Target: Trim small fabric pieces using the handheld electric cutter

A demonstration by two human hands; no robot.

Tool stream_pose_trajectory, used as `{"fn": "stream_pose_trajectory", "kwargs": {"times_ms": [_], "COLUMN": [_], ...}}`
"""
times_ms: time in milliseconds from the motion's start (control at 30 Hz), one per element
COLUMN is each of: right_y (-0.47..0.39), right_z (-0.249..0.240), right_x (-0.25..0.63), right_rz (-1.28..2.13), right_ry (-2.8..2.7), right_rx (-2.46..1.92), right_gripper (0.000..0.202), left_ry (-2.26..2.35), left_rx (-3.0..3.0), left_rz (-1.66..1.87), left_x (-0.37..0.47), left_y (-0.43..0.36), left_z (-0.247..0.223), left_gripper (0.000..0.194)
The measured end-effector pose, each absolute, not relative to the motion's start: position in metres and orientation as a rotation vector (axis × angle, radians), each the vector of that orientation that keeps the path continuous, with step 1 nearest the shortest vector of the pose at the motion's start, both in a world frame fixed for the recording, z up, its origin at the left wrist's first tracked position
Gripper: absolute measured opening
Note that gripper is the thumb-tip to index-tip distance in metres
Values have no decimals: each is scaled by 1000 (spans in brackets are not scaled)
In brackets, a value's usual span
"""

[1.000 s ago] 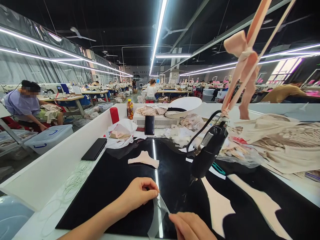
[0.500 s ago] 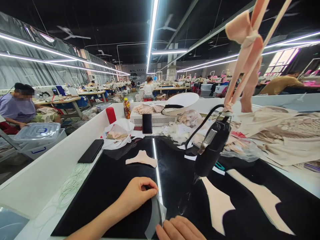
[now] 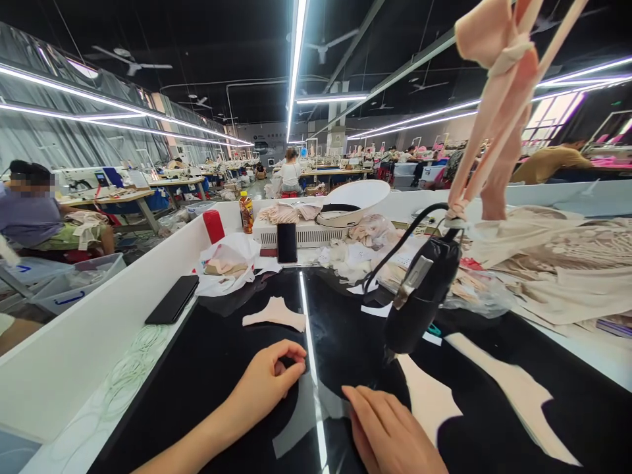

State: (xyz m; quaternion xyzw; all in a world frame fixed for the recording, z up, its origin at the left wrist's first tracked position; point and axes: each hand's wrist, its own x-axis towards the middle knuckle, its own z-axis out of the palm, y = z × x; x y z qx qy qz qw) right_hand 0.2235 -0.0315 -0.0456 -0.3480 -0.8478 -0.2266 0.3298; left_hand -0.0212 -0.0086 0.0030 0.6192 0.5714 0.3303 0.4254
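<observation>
A thin translucent sheet piece point(image 3: 302, 415) with a curved outline lies on the black work mat point(image 3: 197, 382) between my hands. My left hand point(image 3: 271, 375) is at its upper end, thumb and forefinger pinched together at the edge. My right hand point(image 3: 392, 428) is at the sheet's right end, fingers pressed together over it, with the thumb hidden. Beyond my left hand lies a small beige fabric piece point(image 3: 274, 313). Another beige cut piece point(image 3: 427, 395) lies partly behind my right hand, and a longer beige piece point(image 3: 513, 388) is farther right.
A black handheld tool point(image 3: 424, 289) hangs from knotted pink fabric strips point(image 3: 494, 125) above the mat's right side. Beige fabric point(image 3: 557, 263) is heaped at the right. A phone point(image 3: 287, 243) stands at the back; a dark flat case point(image 3: 172, 299) lies by the left wall.
My right hand has moved up and right, spreading the sheet, which looked folded or bunched between my hands before. My left hand has shifted slightly up and left.
</observation>
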Motion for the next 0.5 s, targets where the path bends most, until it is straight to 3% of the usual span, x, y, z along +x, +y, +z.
{"fn": "stream_pose_trajectory", "kwargs": {"times_ms": [233, 333, 500], "right_y": [-33, -35, -31], "right_z": [-44, -43, -40], "right_x": [222, 204, 218], "right_rz": [-538, -387, -440], "right_ry": [-2154, -2017, -2069], "right_rx": [-816, -788, -852], "right_gripper": [26, 35, 33], "left_ry": [1423, 1289, 1230], "left_rx": [2180, 2429, 2662], "left_rz": [756, 702, 762], "left_x": [-16, -15, -30], "left_y": [-30, -32, -19], "left_z": [5, -3, -29], "left_gripper": [12, 17, 25]}}
